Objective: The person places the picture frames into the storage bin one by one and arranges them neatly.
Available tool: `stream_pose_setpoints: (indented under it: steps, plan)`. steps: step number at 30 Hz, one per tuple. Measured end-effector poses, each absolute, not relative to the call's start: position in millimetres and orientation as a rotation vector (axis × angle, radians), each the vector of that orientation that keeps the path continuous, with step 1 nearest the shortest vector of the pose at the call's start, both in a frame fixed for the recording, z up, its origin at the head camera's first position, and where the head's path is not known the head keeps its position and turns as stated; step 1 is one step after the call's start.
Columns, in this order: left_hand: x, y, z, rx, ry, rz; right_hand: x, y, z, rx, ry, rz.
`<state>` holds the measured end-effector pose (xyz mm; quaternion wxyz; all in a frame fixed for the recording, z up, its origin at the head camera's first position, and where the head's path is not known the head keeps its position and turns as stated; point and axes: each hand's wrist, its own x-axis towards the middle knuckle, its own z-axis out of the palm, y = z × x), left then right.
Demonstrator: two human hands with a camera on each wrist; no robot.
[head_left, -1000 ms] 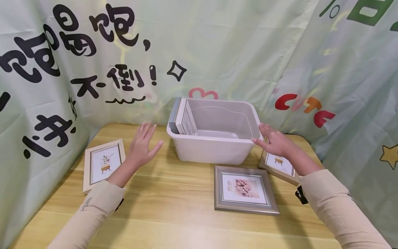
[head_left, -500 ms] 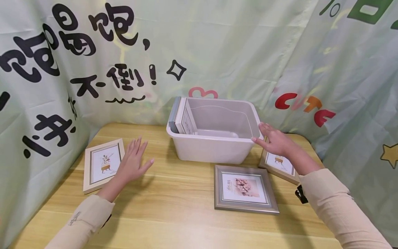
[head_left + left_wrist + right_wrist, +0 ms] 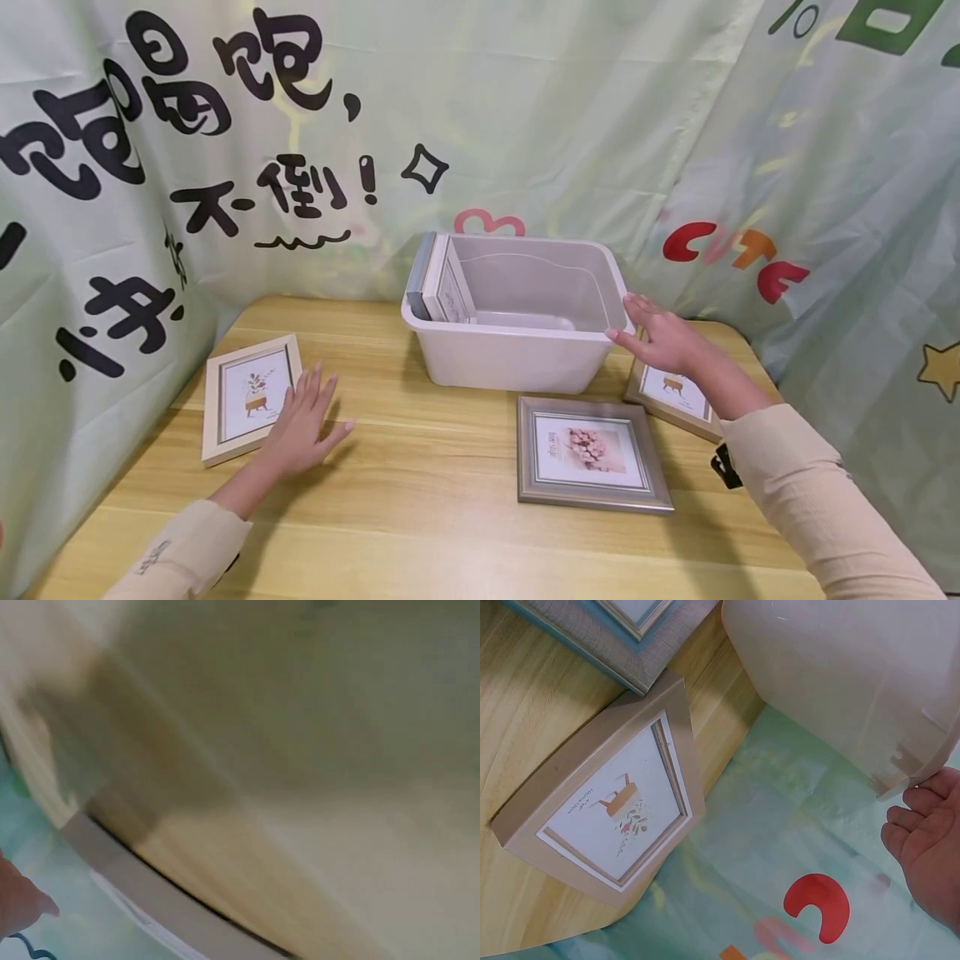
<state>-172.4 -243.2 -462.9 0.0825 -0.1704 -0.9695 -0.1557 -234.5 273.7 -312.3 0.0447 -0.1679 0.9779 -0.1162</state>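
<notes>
Left hand (image 3: 300,429): held palm down with the fingers stretched out and the thumb spread wide; nothing is gripped. In the left wrist view the scene is blurred, and only a fingertip is shown at the edge.
Left frame (image 3: 251,396): laid on the table (image 3: 435,533) just to the left of that hand, set a little askew, picture side up. In the head view its lower right edge is overlapped by the fingers; whether it is touched cannot be told.
Right hand (image 3: 663,337): set at the front right corner of the bin, thumb laid along the front rim, bent fingers against the right side; the rim is held there.
Bin (image 3: 517,362): stood upright towards the back of the table, reached by the right hand and well apart from the left.
Bin's left end: a white frame (image 3: 452,296) and a blue-grey slab (image 3: 422,279) are stood on edge side by side.
Grey frame (image 3: 592,454): laid face up before the bin, between the two hands, nearer the right; a pink bouquet is printed on it, the lettering turned sideways.
Right frame (image 3: 675,392): laid below the right hand, partly covered by it in the head view; a plant in an orange pot is pictured.
Backdrop: the table is enclosed by a pale green curtain (image 3: 570,125), printed with black characters and "CUTE".
</notes>
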Motion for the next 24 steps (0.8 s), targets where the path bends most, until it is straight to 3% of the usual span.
stream_pose_setpoints:
  steps: [12, 24]
  plan:
    - [-157.9, -270.9, -491.8, -0.469, -2.945, -0.454, -234.3, 275.1, -312.3, -0.514, 2.99, -0.354]
    - [-155.0, -281.5, -493.4, -0.476, -2.953, -0.358, -235.2, 273.6, -312.5, -0.527, 2.99, -0.359]
